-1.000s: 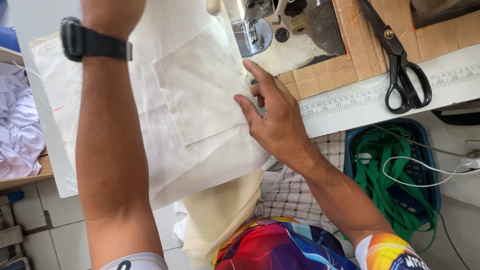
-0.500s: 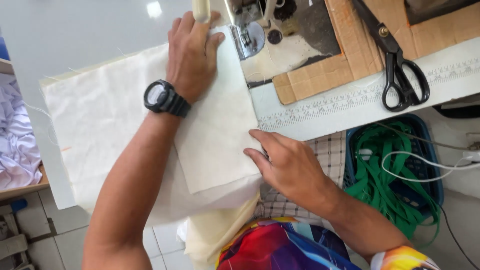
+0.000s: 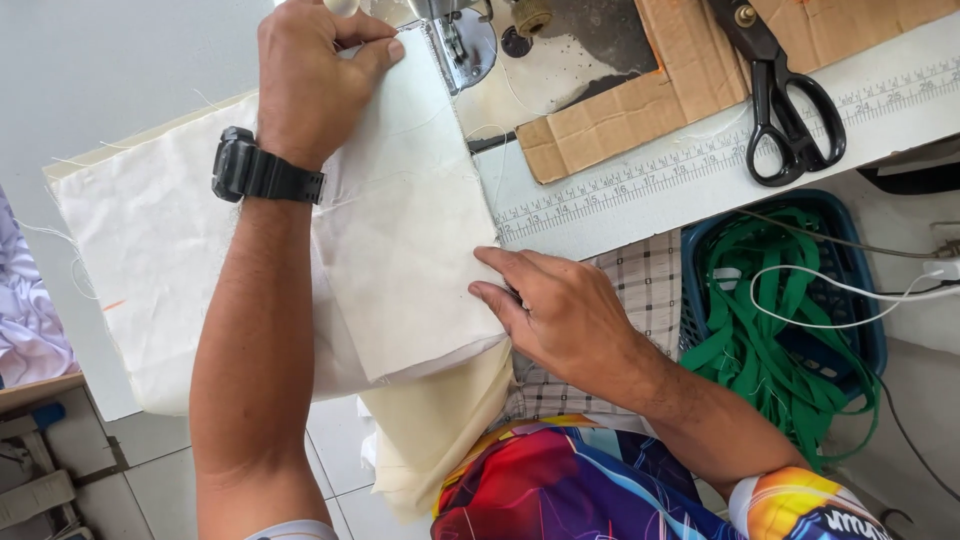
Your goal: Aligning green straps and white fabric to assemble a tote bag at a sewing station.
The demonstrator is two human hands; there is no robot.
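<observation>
A cream fabric piece (image 3: 400,240) lies folded on the white sewing table (image 3: 120,70), its near end hanging over the table's front edge. My left hand (image 3: 315,70), with a black watch on the wrist, presses the cloth's far end flat just left of the sewing machine's presser foot (image 3: 455,45). My right hand (image 3: 555,315) pinches the cloth's near right edge at the table's front edge. More cream cloth (image 3: 440,430) droops down over my lap.
Black scissors (image 3: 780,95) lie on the table at the right, beside a brown cardboard piece (image 3: 650,90) and a printed ruler strip (image 3: 700,150). A blue basket (image 3: 850,260) of green straps stands below right. White cloth (image 3: 25,320) lies at the left.
My left hand has come down from the far top onto the cloth near the presser foot. My right hand slid back along the cloth's right edge to the table's front edge.
</observation>
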